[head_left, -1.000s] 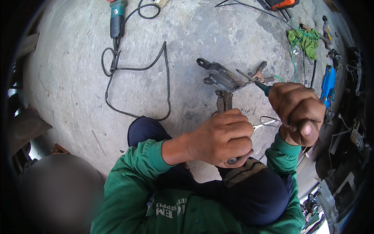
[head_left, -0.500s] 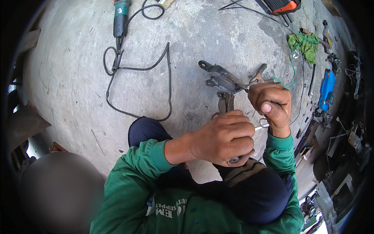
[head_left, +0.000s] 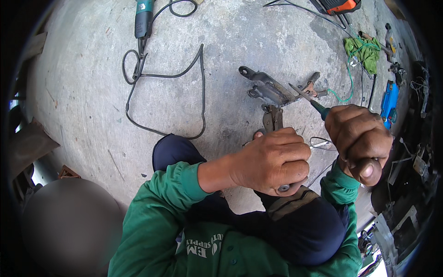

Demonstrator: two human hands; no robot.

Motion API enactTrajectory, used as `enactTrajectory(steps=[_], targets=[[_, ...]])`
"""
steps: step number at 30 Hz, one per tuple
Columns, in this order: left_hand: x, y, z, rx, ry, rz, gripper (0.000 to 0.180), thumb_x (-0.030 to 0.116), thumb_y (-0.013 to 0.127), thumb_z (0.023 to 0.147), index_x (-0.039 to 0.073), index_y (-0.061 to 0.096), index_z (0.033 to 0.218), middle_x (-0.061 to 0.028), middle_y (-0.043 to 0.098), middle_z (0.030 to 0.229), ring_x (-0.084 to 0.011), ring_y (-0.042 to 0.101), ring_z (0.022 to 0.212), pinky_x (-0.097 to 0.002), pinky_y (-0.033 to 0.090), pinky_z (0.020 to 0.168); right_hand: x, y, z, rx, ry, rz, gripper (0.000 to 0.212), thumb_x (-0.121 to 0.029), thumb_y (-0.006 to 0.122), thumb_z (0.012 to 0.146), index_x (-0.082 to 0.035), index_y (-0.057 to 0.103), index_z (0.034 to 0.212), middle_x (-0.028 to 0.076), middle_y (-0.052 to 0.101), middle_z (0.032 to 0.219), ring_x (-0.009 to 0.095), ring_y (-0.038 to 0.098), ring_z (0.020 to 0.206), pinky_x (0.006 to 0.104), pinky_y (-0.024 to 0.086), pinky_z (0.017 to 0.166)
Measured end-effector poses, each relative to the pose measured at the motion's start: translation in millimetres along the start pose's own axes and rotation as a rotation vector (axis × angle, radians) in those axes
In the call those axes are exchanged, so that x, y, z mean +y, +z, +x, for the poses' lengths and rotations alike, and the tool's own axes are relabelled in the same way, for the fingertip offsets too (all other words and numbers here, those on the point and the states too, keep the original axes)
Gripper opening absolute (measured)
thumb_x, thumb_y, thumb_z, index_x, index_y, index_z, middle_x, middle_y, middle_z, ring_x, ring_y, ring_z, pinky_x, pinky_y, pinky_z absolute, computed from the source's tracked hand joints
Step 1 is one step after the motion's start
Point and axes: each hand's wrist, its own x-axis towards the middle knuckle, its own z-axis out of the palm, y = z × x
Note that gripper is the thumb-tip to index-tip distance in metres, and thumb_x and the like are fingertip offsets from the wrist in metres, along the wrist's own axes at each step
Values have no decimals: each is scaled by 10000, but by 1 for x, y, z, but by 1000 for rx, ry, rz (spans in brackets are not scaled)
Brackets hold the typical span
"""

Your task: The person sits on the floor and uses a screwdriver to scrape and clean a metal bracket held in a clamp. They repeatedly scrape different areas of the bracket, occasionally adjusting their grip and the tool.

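My left hand (head_left: 272,161) is closed around a pair of locking pliers (head_left: 272,118); their jaws show beyond my knuckles and the round end of the handle below my fist. At the jaws is a dark metal bracket (head_left: 270,90) with holed ends. My right hand (head_left: 360,138) grips a screwdriver (head_left: 318,107) by its dark green handle, its pointed shaft aimed up and left. The tip hangs over the bracket's right side, close to a copper-coloured clamp (head_left: 310,87); whether it touches cannot be made out.
A teal angle grinder (head_left: 143,21) lies at the far left, its black cord (head_left: 203,92) looping over the concrete floor. An orange and black machine (head_left: 339,5) stands at the far right. Near it are a green cloth (head_left: 364,53), a green wire (head_left: 348,87) and a blue tool (head_left: 390,101).
My right hand has pulled back to the right and nearer, with the screwdriver's shaft drawn away from the bracket. My left hand has shifted slightly right, still gripping the pliers.
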Motion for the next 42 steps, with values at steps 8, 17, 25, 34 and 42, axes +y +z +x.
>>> enactTrajectory(steps=[8,17,25,34,42], targets=[[-2,0,3,48,35,-20,357,-8,806,690,72,458,694,-74,484,769,-264,527,647,-398,423,596,-20,-1,15,-15,-124,112,441,-314,655,846,-45,435,575,70,455,503,195,372,423,371,284,445],[2,-1,-3,50,22,-10,397,-22,808,678,77,423,669,-74,481,756,-265,528,636,-404,423,582,-17,-14,11,3,-82,62,460,-423,598,965,-154,431,631,-15,467,502,145,382,405,336,310,458],[3,-2,-10,3,22,4,276,32,784,695,55,527,792,-76,516,825,-269,575,713,-407,472,646,17,-10,-2,130,122,88,460,-345,649,901,-57,465,594,59,473,531,167,396,468,341,283,471],[6,1,-11,15,23,-20,290,29,786,676,55,510,760,-74,518,819,-267,571,704,-411,464,636,29,-17,-11,193,243,71,473,-382,647,900,-50,483,605,53,485,540,161,419,510,332,287,484],[4,-5,-11,7,41,10,301,41,803,683,56,512,756,-71,525,820,-267,583,716,-410,471,638,29,-13,-17,164,248,28,475,-358,635,897,-30,469,597,56,461,542,166,429,518,335,287,493]])
